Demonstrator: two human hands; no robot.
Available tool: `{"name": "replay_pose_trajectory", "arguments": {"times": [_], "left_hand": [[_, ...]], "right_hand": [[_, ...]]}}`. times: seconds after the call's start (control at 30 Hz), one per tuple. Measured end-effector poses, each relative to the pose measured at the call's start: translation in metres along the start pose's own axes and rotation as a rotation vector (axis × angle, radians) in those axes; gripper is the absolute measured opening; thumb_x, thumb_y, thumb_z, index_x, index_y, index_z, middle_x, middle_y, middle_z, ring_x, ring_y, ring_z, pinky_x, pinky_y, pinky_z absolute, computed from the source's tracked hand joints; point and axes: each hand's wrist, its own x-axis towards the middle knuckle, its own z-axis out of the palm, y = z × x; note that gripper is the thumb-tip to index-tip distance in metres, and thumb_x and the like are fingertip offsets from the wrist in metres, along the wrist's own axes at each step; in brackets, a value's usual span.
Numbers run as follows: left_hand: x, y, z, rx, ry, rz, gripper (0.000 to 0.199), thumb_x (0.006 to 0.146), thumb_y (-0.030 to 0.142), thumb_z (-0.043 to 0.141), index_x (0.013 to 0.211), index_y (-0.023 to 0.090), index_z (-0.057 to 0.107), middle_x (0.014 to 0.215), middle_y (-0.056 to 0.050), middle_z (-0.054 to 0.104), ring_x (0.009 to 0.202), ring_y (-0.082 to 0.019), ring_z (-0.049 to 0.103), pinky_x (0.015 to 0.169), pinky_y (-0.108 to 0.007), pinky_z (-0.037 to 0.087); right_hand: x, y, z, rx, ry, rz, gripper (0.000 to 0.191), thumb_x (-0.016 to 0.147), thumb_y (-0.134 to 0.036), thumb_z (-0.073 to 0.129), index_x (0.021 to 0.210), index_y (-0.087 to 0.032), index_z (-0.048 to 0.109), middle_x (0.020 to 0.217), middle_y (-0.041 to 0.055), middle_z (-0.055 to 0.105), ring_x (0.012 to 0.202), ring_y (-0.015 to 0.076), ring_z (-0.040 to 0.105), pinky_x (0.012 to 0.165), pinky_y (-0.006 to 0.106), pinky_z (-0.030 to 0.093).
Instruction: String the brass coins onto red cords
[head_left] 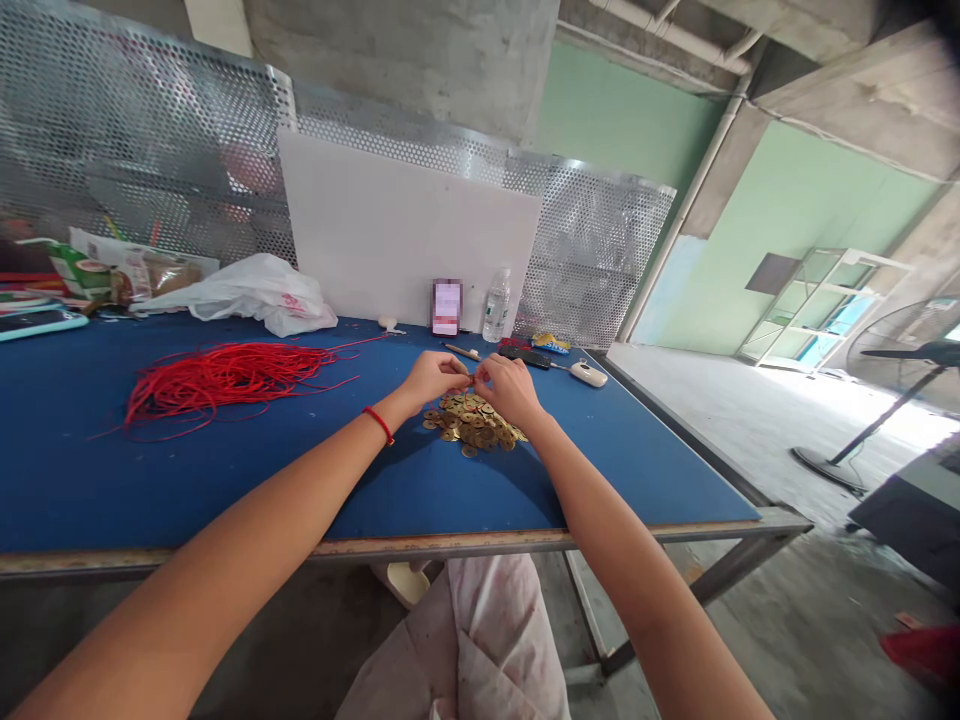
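Observation:
My left hand [435,380], with a red cord bracelet at its wrist, is closed in a pinch. Its fingertips meet those of my right hand [511,386], which is pinched too. Between them is a small brass-coloured piece [471,379], mostly covered by the fingers; whether it is a coin I cannot tell. Just beneath both hands lies a loose pile of brass coins [480,428] with holes in their middles. Off to the left, a tangled bundle of red cords [225,380] is spread on the blue tabletop [450,500].
Behind my hands stand a phone [446,307] and a water bottle [496,305], against a white board [405,220]. Nearby lie a black object [525,356] and a white device [589,374]. A plastic bag [262,292] sits back left. A fan [870,420] stands on the floor at right.

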Motion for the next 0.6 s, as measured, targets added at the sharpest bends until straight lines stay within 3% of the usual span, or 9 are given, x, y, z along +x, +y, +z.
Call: {"name": "replay_pose_trajectory", "arguments": {"times": [0.2,0.4,0.6], "left_hand": [[-0.0005,0.0016,-0.0005,-0.025,0.013,-0.019,0.023,0.053,0.026,0.079,0.063,0.014,0.063,0.060,-0.003,0.066,0.059,-0.016,0.061,0.058,-0.027,0.048],[-0.0009,0.0018,-0.0002,-0.060,0.016,-0.007,0.027,0.051,0.029,0.082,0.064,0.014,0.063,0.061,-0.003,0.066,0.060,-0.015,0.061,0.060,-0.028,0.050],[-0.0031,0.0042,-0.0016,-0.101,0.022,-0.004,0.031,0.052,0.033,0.083,0.068,0.014,0.064,0.067,-0.004,0.068,0.063,-0.015,0.062,0.065,-0.030,0.052]], "right_hand": [[0.0011,0.0029,-0.0001,0.029,0.010,0.029,0.013,0.088,-0.023,0.052,0.084,-0.018,0.063,0.090,0.0051,0.067,0.085,0.0179,0.059,0.074,0.030,0.030],[0.0004,0.0047,0.0035,0.112,0.028,0.043,0.013,0.089,-0.023,0.050,0.095,-0.018,0.061,0.093,0.0041,0.067,0.086,0.0176,0.058,0.073,0.028,0.032],[0.0005,0.0017,0.0011,0.151,0.028,0.049,0.011,0.089,-0.021,0.049,0.090,-0.019,0.059,0.091,0.0033,0.066,0.081,0.0164,0.057,0.070,0.027,0.034]]}}
